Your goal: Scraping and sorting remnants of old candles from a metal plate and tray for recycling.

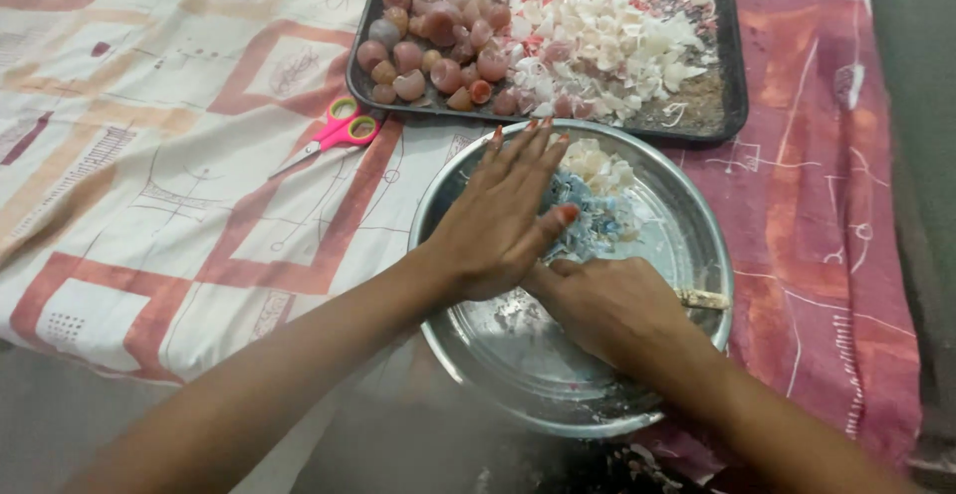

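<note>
Cloth (149, 205) open at left; scissors (334, 135) upper centre. Dark tray (732, 76) blocks top. Both hands crowd steel bowl (687, 225) at centre.

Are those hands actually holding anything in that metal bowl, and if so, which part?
The left hand lies flat and open on the crumbly pile. The right hand is closed; whether it grips anything cannot be told.

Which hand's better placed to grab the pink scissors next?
Probably the left hand: it lies open on the near-left side of the metal bowl, closest to the scissors. The right hand sits farther right, seemingly closed around something.
</note>
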